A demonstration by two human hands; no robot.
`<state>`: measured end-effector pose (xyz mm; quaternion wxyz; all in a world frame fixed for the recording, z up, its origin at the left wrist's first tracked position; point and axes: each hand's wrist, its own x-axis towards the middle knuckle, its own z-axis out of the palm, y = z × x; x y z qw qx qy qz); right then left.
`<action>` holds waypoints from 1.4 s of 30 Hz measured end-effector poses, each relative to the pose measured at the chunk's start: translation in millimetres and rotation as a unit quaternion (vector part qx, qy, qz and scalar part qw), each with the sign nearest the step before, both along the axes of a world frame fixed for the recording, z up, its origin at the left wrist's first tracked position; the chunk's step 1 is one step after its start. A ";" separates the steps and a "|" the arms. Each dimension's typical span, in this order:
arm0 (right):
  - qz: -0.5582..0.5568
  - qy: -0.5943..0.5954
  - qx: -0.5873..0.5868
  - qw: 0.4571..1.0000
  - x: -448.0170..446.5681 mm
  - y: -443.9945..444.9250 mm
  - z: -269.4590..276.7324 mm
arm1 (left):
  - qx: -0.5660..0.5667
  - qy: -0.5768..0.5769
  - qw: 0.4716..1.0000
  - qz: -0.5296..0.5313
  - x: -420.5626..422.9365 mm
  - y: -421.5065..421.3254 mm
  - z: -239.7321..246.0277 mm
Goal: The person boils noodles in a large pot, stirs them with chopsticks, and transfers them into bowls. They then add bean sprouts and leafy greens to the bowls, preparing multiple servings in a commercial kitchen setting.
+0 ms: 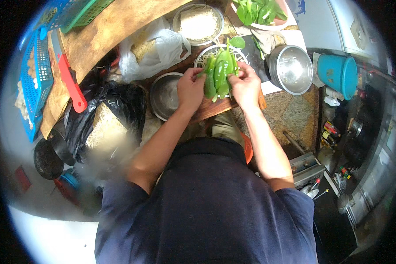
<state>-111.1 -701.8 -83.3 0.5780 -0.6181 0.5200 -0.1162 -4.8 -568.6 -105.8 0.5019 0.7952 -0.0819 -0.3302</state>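
Observation:
Both of my hands hold a bunch of glossy green vegetables (221, 74); whether they are leafy greens or long peppers is hard to tell. My left hand (192, 87) pinches the left side and my right hand (246, 84) grips the right. Behind the bunch, partly hidden, is a white-rimmed bowl (198, 57) of bean sprouts. A single round green leaf (237, 42) shows just past the bunch. Below my hands runs the edge of a wooden board (214, 108). To the left of my left hand stands a metal bowl (165, 95).
A black plastic bag (132, 105) of bean sprouts and a white plastic bag (166, 62) lie leftward. A red-handled knife (71, 81) rests on a wooden surface (99, 43). A steel bowl (290, 69) and teal bucket (336, 76) stand right; a pink basin (280, 26) holds leafy greens.

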 end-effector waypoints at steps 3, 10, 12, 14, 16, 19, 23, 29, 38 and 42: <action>-0.128 -0.172 0.082 0.973 -13.5 -5.6 -4.5 | -0.055 0.009 0.995 0.086 5.7 4.5 -0.5; -0.092 -0.068 0.082 0.990 -21.4 -23.6 -8.9 | -0.114 0.002 0.986 0.123 20.0 14.2 -7.0; -0.148 -0.067 0.057 0.985 -24.5 -20.3 -4.8 | -0.127 0.016 0.983 0.134 19.4 18.3 -4.1; -0.202 -0.101 -0.007 0.974 -30.6 -17.0 1.5 | -0.162 0.019 0.976 0.144 20.0 22.5 2.6; -0.181 -0.081 -0.052 0.979 -34.4 -11.5 5.3 | -0.135 0.015 0.980 0.146 18.2 25.7 11.8; -0.009 -0.004 -0.199 0.980 -27.0 -1.2 0.7 | -0.112 -0.012 0.986 0.120 14.6 26.2 26.1; 0.025 0.000 -0.168 0.985 -27.6 8.8 2.6 | -0.170 -0.002 0.981 0.089 -0.4 8.0 32.2; 0.000 -0.127 0.139 0.982 -23.8 7.7 24.4 | -0.174 0.043 0.983 0.037 -15.6 -5.5 34.6; -0.119 -0.153 0.068 0.979 -24.6 -22.1 39.5 | -0.234 0.094 0.959 0.129 -14.6 -7.7 35.9; -0.050 -0.191 -0.055 0.979 -2.5 -100.8 64.5 | -0.203 0.051 0.969 0.128 -7.4 -0.8 40.0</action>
